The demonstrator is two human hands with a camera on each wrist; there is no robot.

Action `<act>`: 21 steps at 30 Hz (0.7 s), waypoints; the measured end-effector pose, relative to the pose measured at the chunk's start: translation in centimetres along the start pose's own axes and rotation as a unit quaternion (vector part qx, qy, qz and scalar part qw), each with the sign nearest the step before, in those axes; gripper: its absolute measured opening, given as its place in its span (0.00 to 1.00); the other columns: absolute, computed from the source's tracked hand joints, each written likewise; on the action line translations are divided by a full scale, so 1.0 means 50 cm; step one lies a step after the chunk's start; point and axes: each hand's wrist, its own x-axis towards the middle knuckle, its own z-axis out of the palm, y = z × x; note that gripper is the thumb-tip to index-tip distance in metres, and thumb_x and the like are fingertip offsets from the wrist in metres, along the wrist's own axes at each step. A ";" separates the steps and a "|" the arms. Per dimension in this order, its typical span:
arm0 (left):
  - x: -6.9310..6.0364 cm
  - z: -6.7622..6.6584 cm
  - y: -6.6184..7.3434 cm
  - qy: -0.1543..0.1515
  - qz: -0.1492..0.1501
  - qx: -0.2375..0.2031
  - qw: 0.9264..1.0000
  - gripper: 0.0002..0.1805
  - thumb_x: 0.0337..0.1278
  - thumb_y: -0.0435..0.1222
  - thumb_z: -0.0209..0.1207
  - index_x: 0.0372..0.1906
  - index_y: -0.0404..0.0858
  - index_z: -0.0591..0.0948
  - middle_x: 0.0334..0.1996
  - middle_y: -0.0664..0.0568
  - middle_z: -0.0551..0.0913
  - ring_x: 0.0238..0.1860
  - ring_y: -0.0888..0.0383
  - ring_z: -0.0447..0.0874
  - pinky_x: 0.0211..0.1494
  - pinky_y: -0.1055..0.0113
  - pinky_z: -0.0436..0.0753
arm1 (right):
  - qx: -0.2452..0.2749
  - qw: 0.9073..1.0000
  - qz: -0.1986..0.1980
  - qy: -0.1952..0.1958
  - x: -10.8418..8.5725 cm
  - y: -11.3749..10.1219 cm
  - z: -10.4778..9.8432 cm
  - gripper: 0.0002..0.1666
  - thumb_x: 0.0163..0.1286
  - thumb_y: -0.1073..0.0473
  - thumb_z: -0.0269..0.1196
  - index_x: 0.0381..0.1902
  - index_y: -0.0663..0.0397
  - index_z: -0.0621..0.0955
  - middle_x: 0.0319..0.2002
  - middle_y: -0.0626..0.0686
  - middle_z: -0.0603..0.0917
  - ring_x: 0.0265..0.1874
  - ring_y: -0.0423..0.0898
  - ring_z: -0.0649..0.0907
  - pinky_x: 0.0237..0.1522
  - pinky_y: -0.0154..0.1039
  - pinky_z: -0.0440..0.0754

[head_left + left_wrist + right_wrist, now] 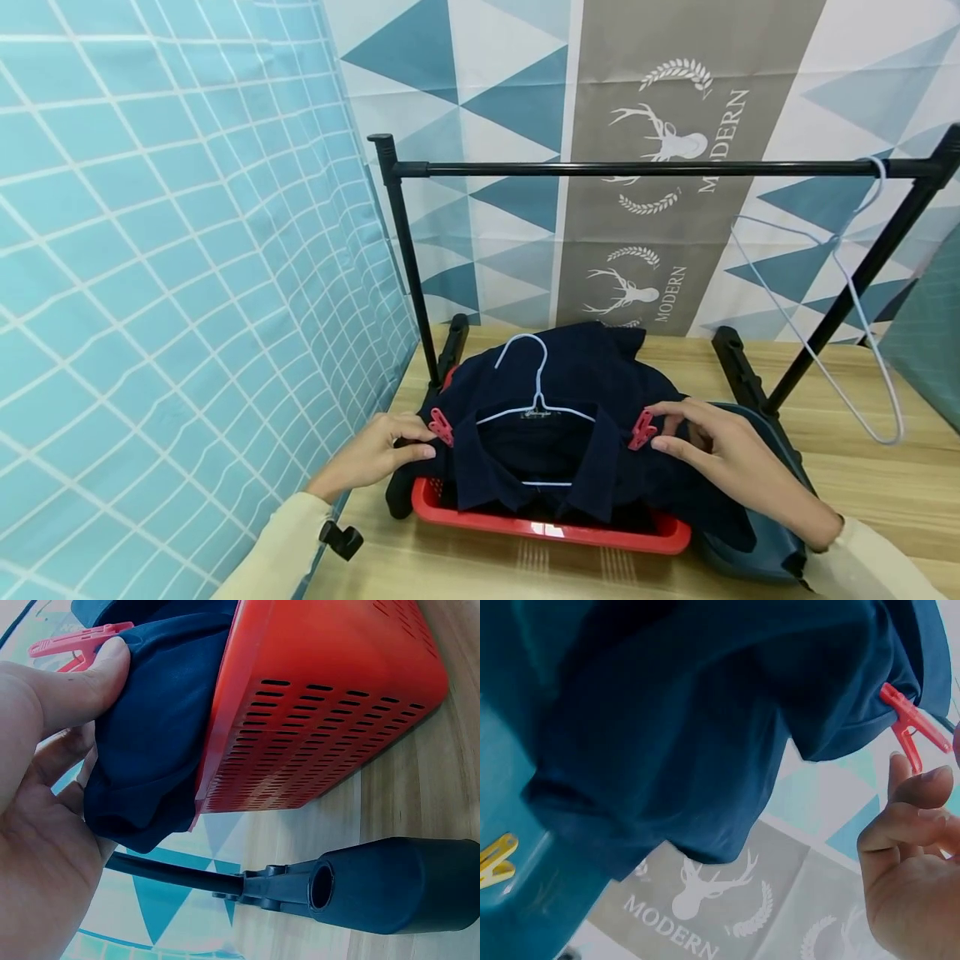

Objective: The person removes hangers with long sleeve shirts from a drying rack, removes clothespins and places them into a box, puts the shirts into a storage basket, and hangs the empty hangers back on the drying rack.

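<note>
A navy collared shirt [540, 358] lies over a red basket [555, 533], with a pale blue hanger [538, 392] inside its neck, hook up. One red clip [442, 427] is at the left shoulder and another red clip [642, 429] at the right. My left hand [375, 450] pinches the cloth beside the left clip; in the left wrist view, the thumb of the left hand [52, 750] lies on navy cloth [161, 712]. Around the handles of the right clip are the parted fingertips of my right hand [720, 450]. The right wrist view shows that clip [911, 724] on the cloth, its handles spread.
A black rack's bar [637, 169] spans behind the shirt, its feet on the wooden table. An empty blue hanger [836, 242] hangs at its right end. Right of the basket is a dark blue basin [750, 533], with a yellow clip [496, 862] seen in the right wrist view.
</note>
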 end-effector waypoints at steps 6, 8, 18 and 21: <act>0.002 -0.001 0.000 -0.004 0.005 -0.001 1.000 0.09 0.65 0.31 0.67 0.48 0.39 0.91 0.38 0.60 0.86 0.36 0.64 0.80 0.39 0.65 0.81 | 0.027 0.999 0.020 -0.015 0.013 -0.011 0.003 0.17 0.70 0.56 0.71 0.55 0.42 0.85 0.33 0.36 0.79 0.20 0.36 0.70 0.22 0.32 0.68; 0.000 -0.002 -0.001 -0.004 0.006 0.000 1.000 0.09 0.64 0.31 0.68 0.47 0.39 0.91 0.38 0.60 0.86 0.36 0.64 0.80 0.40 0.65 0.81 | 0.032 0.999 0.023 -0.019 0.016 -0.013 0.003 0.16 0.70 0.56 0.71 0.54 0.43 0.85 0.34 0.36 0.80 0.20 0.36 0.71 0.23 0.33 0.68; 0.002 -0.003 -0.002 -0.004 0.012 0.003 1.000 0.10 0.63 0.30 0.68 0.47 0.39 0.91 0.38 0.61 0.86 0.34 0.64 0.79 0.37 0.67 0.80 | 0.033 0.998 0.047 -0.027 0.012 -0.015 0.005 0.13 0.70 0.54 0.71 0.51 0.43 0.85 0.19 0.37 0.72 0.16 0.36 0.72 0.21 0.34 0.71; 0.001 -0.003 -0.001 -0.005 0.007 0.001 1.000 0.10 0.63 0.29 0.68 0.48 0.39 0.91 0.38 0.61 0.86 0.34 0.64 0.80 0.37 0.67 0.81 | 0.039 0.997 0.055 -0.033 0.011 -0.014 0.007 0.15 0.69 0.53 0.71 0.52 0.44 0.85 0.19 0.37 0.73 0.15 0.36 0.73 0.21 0.34 0.73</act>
